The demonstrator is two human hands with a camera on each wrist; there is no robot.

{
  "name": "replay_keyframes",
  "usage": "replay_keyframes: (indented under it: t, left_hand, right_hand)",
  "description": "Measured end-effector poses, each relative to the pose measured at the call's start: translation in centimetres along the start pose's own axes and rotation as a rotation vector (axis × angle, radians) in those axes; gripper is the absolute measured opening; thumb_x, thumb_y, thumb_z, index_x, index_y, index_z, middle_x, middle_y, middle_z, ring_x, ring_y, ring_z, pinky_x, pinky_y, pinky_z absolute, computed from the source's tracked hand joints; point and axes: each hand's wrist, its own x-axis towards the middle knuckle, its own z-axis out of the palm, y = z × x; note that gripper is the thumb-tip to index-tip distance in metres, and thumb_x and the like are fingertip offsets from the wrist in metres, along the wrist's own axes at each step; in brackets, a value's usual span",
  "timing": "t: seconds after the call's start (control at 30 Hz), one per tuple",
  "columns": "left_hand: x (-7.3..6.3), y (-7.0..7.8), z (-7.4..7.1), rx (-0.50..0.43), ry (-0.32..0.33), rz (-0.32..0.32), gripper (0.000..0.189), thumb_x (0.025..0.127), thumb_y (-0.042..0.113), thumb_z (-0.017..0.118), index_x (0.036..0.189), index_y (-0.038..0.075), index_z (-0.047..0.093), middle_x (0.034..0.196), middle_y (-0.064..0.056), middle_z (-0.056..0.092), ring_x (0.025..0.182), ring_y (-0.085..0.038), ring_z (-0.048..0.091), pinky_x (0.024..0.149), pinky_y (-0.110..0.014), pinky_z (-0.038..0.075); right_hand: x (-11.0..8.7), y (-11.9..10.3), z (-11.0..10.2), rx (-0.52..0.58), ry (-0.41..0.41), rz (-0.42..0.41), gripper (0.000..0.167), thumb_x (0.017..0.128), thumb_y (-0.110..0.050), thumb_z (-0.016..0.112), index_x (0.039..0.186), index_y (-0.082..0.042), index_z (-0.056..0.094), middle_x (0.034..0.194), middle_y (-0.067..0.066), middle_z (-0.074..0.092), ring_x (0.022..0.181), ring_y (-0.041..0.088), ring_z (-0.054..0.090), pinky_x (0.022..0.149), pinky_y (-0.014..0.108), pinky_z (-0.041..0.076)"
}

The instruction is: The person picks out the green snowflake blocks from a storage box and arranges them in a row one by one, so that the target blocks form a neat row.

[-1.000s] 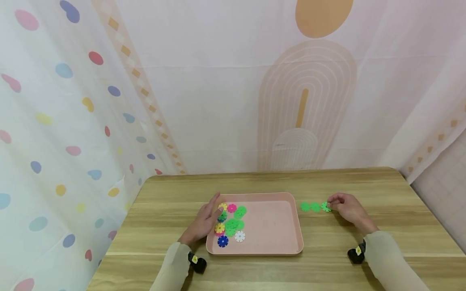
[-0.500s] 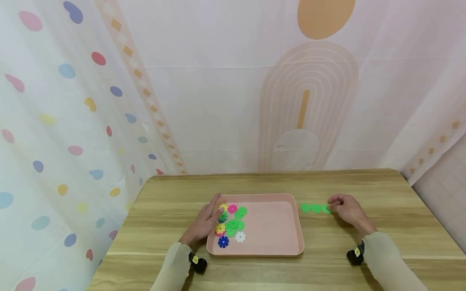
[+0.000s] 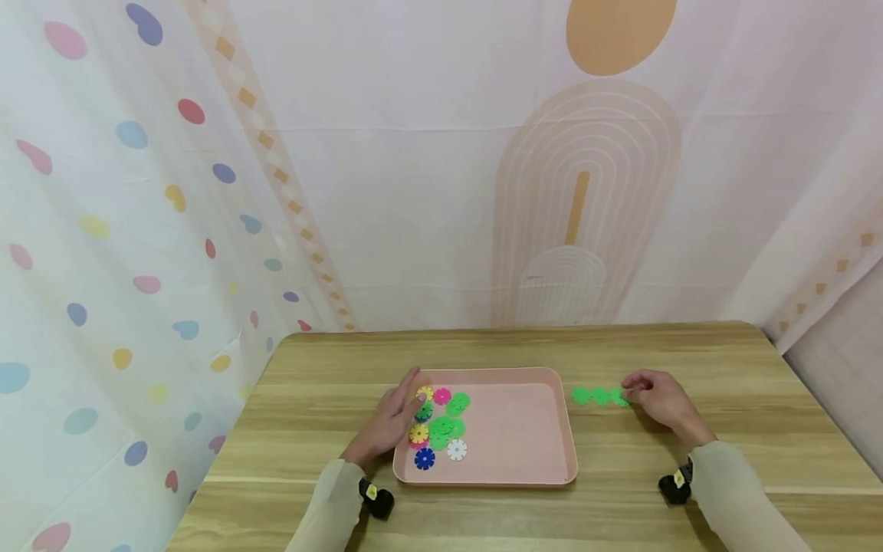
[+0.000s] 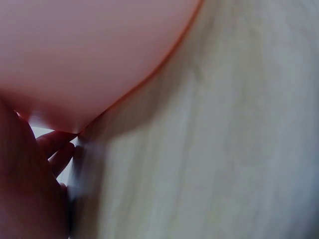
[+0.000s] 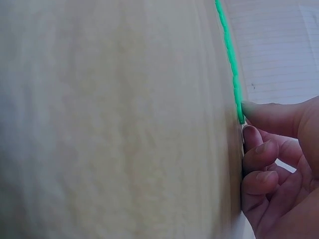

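Note:
My left hand [image 3: 382, 428] holds the left rim of a shallow pink tray [image 3: 510, 429], thumb over the inside and the other fingers outside its wall. In the left wrist view those fingers show beneath the tray wall [image 4: 99, 59]. Flat on the table, right of the tray, lies a row of three green snowflake discs [image 3: 600, 396]. With my right hand [image 3: 658, 399] I grip the right-most disc at its outer edge. The right wrist view shows the row edge-on as a thin green strip [image 5: 233, 62], the thumb on its near end and the fingers curled close by.
Along the tray's left side lie loose snowflake discs: several green ones [image 3: 441, 429], a white [image 3: 457, 450], a dark blue [image 3: 425, 458], yellow [image 3: 418, 433] and pink [image 3: 442, 396]. The wooden table [image 3: 331, 360] ends at a patterned curtain [image 3: 414, 192].
The right-most green disc looked slightly raised a second ago; it now lies flat in line with the other two. My left hand and the tray hold their place; the view shifts slightly.

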Motion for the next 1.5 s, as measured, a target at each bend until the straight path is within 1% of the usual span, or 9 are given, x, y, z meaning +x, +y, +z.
replay_keyframes:
  t: [0.27, 0.4, 0.5, 0.67, 0.87, 1.0, 1.27, 1.37, 1.5]
  left_hand:
    - [0.1, -0.3, 0.1, -0.001, 0.009, -0.008, 0.066, 0.104, 0.052, 0.036, 0.161, 0.028, 0.013, 0.162, -0.016, 0.022, 0.147, -0.042, 0.019, 0.113, -0.072, 0.015]
    - [0.1, -0.4, 0.1, 0.004, 0.004, -0.019, 0.066, 0.104, 0.055, 0.035, 0.160, 0.030, 0.012, 0.162, -0.016, 0.022, 0.147, -0.042, 0.019, 0.112, -0.073, 0.016]
    - [0.0, -0.2, 0.0, 0.013, -0.002, -0.027, 0.066, 0.103, 0.056, 0.034, 0.160, 0.031, 0.012, 0.162, -0.015, 0.022, 0.147, -0.042, 0.019, 0.111, -0.074, 0.017]
    - [0.0, 0.0, -0.2, 0.005, -0.008, -0.034, 0.065, 0.104, 0.055, 0.034, 0.160, 0.031, 0.012, 0.162, -0.015, 0.021, 0.147, -0.042, 0.019, 0.111, -0.074, 0.017]
    - [0.0, -0.1, -0.1, -0.046, -0.012, -0.052, 0.061, 0.105, 0.051, 0.033, 0.160, 0.033, 0.012, 0.161, -0.016, 0.022, 0.146, -0.040, 0.020, 0.112, -0.072, 0.015]
    - [-0.1, -0.1, 0.0, -0.088, -0.023, -0.092, 0.057, 0.106, 0.049, 0.032, 0.159, 0.039, 0.012, 0.162, -0.012, 0.020, 0.147, -0.037, 0.018, 0.114, -0.071, 0.012]
    - [0.0, 0.2, 0.0, -0.097, -0.025, -0.118, 0.055, 0.106, 0.049, 0.030, 0.157, 0.044, 0.012, 0.161, -0.011, 0.021, 0.147, -0.035, 0.020, 0.113, -0.072, 0.014]
    - [0.1, 0.2, 0.1, -0.098, -0.028, -0.115, 0.055, 0.106, 0.051, 0.028, 0.158, 0.044, 0.011, 0.161, -0.011, 0.021, 0.147, -0.036, 0.020, 0.112, -0.073, 0.014]
    - [0.2, 0.1, 0.2, -0.102, -0.032, -0.113, 0.056, 0.105, 0.053, 0.027, 0.158, 0.043, 0.010, 0.161, -0.012, 0.020, 0.147, -0.037, 0.019, 0.112, -0.073, 0.014]
  right_hand:
    - [0.2, 0.1, 0.0, -0.014, 0.000, -0.031, 0.022, 0.095, -0.010, 0.060, 0.111, 0.005, 0.064, 0.097, 0.010, 0.063, 0.086, 0.021, 0.055, 0.073, 0.033, 0.045]
    - [0.2, -0.1, -0.3, -0.017, 0.004, -0.049, 0.022, 0.095, -0.005, 0.054, 0.110, 0.006, 0.065, 0.101, 0.015, 0.066, 0.087, 0.021, 0.056, 0.073, 0.032, 0.046]
    - [0.4, -0.8, -0.5, -0.010, 0.003, -0.069, 0.024, 0.097, -0.009, 0.054, 0.111, 0.006, 0.065, 0.104, 0.017, 0.067, 0.087, 0.022, 0.057, 0.072, 0.032, 0.047]
    - [0.9, -3.3, -0.6, -0.022, -0.009, -0.112, 0.030, 0.099, -0.023, 0.060, 0.116, 0.002, 0.064, 0.104, 0.014, 0.066, 0.089, 0.022, 0.058, 0.071, 0.033, 0.047]
    - [2.0, -7.2, -0.1, -0.026, -0.052, -0.177, 0.026, 0.098, -0.023, 0.062, 0.112, -0.002, 0.068, 0.101, 0.010, 0.066, 0.092, 0.022, 0.059, 0.074, 0.034, 0.048]
    - [2.9, -9.2, 0.9, -0.014, -0.106, -0.246, 0.022, 0.097, -0.020, 0.063, 0.108, -0.003, 0.069, 0.096, 0.007, 0.066, 0.088, 0.020, 0.058, 0.072, 0.033, 0.048]
    - [4.1, -12.9, 4.1, 0.042, -0.254, -0.374, 0.016, 0.095, -0.007, 0.059, 0.104, 0.000, 0.070, 0.092, 0.007, 0.065, 0.085, 0.017, 0.056, 0.073, 0.030, 0.048]
    - [4.3, -14.0, 5.4, 0.032, -0.295, -0.393, 0.017, 0.094, -0.004, 0.057, 0.105, 0.000, 0.069, 0.092, 0.006, 0.066, 0.084, 0.017, 0.058, 0.071, 0.029, 0.049]
    - [4.6, -15.1, 7.3, 0.048, -0.356, -0.362, 0.021, 0.094, -0.004, 0.055, 0.111, 0.002, 0.068, 0.094, 0.006, 0.067, 0.081, 0.027, 0.063, 0.067, 0.029, 0.053]
